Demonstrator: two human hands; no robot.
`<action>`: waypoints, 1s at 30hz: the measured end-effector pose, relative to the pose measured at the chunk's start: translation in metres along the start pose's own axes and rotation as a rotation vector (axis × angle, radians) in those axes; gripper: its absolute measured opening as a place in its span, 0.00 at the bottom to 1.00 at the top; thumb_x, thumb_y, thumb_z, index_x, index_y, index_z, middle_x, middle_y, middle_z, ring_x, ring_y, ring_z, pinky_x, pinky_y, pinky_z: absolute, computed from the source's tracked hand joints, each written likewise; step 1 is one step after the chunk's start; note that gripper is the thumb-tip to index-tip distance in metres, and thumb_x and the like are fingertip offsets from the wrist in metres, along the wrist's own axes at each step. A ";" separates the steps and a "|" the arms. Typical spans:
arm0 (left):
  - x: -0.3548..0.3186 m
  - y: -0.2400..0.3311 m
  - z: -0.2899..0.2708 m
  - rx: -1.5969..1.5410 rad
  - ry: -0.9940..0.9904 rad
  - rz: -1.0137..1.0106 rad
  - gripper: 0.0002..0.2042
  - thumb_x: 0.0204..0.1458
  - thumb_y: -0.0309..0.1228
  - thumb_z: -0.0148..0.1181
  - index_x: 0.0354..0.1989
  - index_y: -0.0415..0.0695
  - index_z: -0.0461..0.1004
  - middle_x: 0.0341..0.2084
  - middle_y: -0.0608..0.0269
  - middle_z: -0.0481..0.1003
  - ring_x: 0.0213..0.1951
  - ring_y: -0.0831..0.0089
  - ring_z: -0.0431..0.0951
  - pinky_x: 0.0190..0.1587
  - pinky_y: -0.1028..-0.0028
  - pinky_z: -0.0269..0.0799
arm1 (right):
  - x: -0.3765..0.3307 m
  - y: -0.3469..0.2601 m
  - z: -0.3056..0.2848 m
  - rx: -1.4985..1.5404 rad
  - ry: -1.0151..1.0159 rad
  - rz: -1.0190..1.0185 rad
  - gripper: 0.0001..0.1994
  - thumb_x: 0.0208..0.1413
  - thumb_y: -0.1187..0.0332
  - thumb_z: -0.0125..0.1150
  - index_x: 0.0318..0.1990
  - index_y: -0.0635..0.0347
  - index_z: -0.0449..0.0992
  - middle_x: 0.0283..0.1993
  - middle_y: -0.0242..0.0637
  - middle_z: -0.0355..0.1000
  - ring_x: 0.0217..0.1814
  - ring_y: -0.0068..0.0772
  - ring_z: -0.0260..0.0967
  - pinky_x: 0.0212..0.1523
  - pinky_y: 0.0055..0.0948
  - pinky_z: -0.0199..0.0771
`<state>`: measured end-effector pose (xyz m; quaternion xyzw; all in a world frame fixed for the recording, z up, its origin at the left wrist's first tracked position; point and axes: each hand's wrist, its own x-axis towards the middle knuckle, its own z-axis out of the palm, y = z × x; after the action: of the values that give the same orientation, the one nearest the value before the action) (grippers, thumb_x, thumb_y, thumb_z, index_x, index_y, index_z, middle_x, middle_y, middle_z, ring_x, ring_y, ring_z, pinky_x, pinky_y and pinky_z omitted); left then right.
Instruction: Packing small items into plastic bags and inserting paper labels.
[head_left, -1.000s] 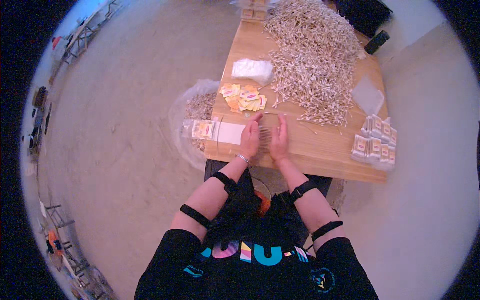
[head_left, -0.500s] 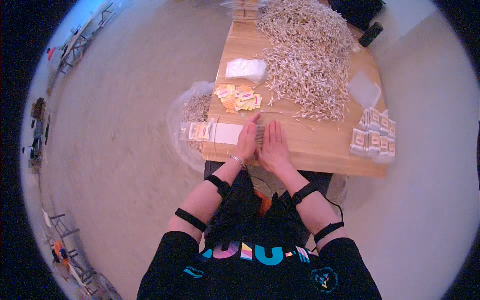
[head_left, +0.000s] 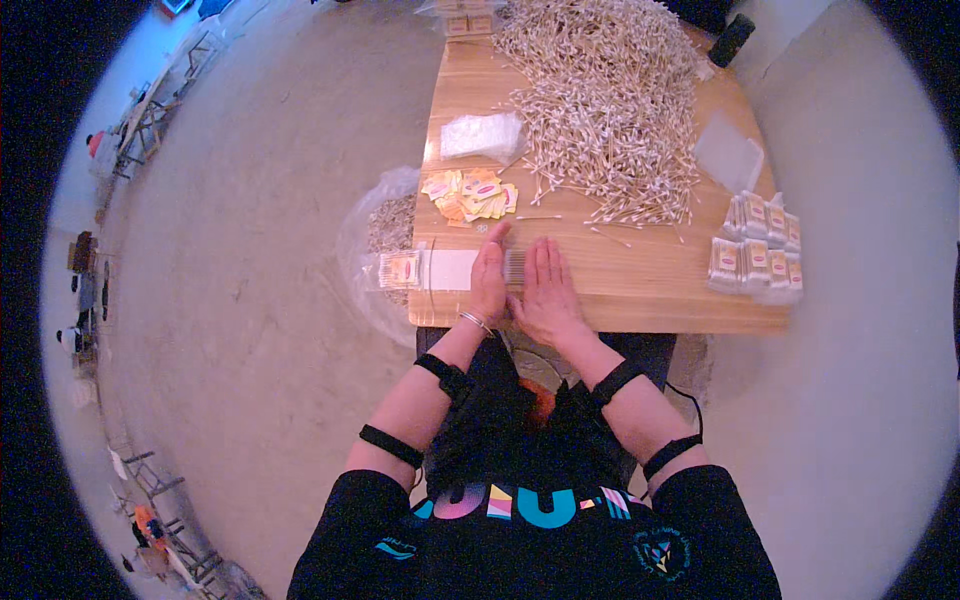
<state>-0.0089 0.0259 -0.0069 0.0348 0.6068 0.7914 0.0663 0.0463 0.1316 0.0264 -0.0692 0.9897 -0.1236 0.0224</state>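
At the near edge of the table, my left hand (head_left: 489, 278) stands on its side with its fingers stretched out and its palm facing right. My right hand (head_left: 549, 293) is beside it, palm down with fingers straight and close together. Both hands are open. Between them lies a row of cotton swabs (head_left: 515, 266), squared side by side and partly covered by the hands. Left of my left hand a white rectangular sheet (head_left: 452, 270) lies on the table. At the left edge is a filled pack of cotton swabs (head_left: 400, 268) with an orange label.
A large heap of loose cotton swabs (head_left: 605, 110) covers the far side. Orange and yellow label cards (head_left: 470, 195) and a stack of clear bags (head_left: 480, 136) lie to the left. Filled packs (head_left: 755, 250) stand at right, near a clear plastic sheet (head_left: 729, 152). A plastic sack (head_left: 385, 215) sits below the left edge.
The view has shifted slightly. My hands stay on both sides of the swab row in nearly the same pose.
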 end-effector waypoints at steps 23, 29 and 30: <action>-0.058 0.035 -0.033 1.139 -0.291 0.363 0.20 0.48 0.32 0.53 0.53 0.45 0.65 0.38 0.52 0.66 0.41 0.55 0.64 0.48 0.62 0.59 | 0.000 -0.006 -0.007 -0.074 -0.122 0.025 0.44 0.47 0.52 0.51 0.62 0.73 0.38 0.68 0.56 0.31 0.71 0.51 0.24 0.68 0.43 0.26; -0.064 0.042 -0.023 1.239 -0.360 0.304 0.23 0.49 0.37 0.52 0.56 0.50 0.62 0.33 0.55 0.64 0.39 0.58 0.62 0.46 0.61 0.57 | -0.001 0.000 0.008 -0.107 -0.009 -0.015 0.44 0.45 0.54 0.54 0.62 0.73 0.39 0.68 0.57 0.32 0.71 0.53 0.25 0.68 0.43 0.26; -0.064 0.040 -0.024 1.259 -0.373 0.304 0.23 0.49 0.38 0.51 0.56 0.50 0.61 0.34 0.55 0.64 0.39 0.58 0.62 0.46 0.61 0.57 | -0.001 0.001 0.009 -0.087 -0.003 -0.023 0.44 0.44 0.54 0.54 0.62 0.74 0.39 0.68 0.57 0.32 0.71 0.53 0.25 0.68 0.44 0.26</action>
<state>0.0482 -0.0169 0.0269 0.2880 0.9190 0.2680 0.0251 0.0478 0.1306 0.0172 -0.0816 0.9932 -0.0805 0.0192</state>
